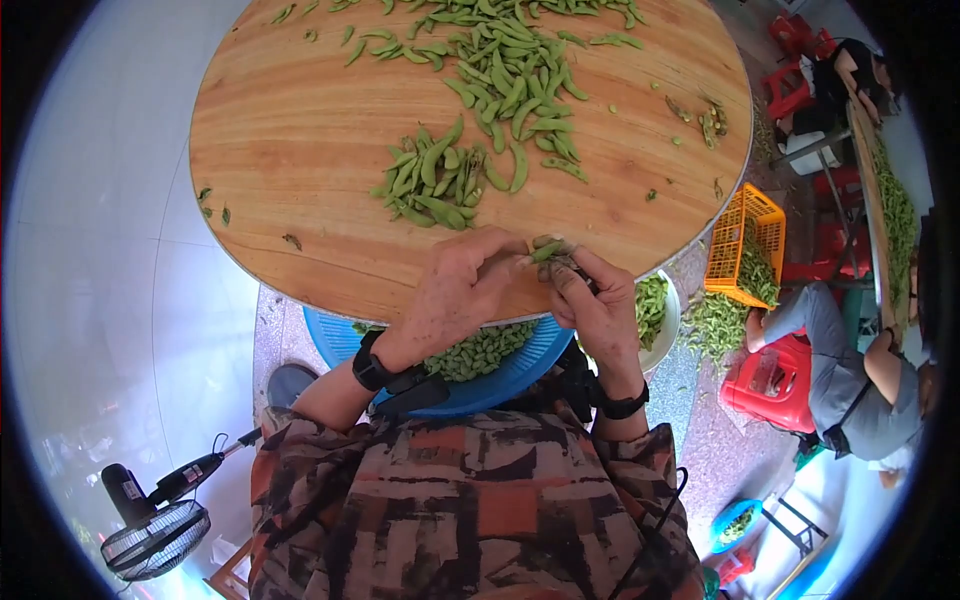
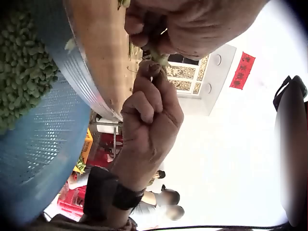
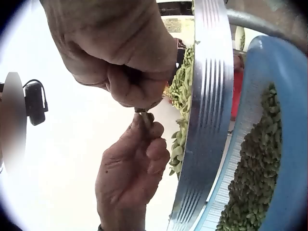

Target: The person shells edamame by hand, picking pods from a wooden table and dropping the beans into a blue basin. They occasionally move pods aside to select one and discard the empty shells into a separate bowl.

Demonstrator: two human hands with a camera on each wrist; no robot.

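Over the table's near edge, both hands meet at a green pod (image 1: 546, 251). The left hand (image 1: 460, 290) pinches one end of it with its fingertips; the right hand (image 1: 603, 312) grips the other end between thumb and curled fingers. A small dark item shows at the right fingers, too unclear to name. In the left wrist view the pod (image 2: 155, 55) sits between the left hand (image 2: 197, 26) and the right hand (image 2: 151, 108). The right wrist view shows the right hand (image 3: 122, 50) above the left hand (image 3: 132, 168), fingertips together. Loose pods (image 1: 430, 180) lie beyond the hands.
A round wooden table (image 1: 300, 130) holds more pods and scraps. Below its near edge is a blue basin (image 1: 335, 335) with green beans (image 1: 480, 355). To the right are a white bowl (image 1: 672, 320) of pods, a yellow crate (image 1: 722, 245), red stools (image 1: 770, 390) and seated people.
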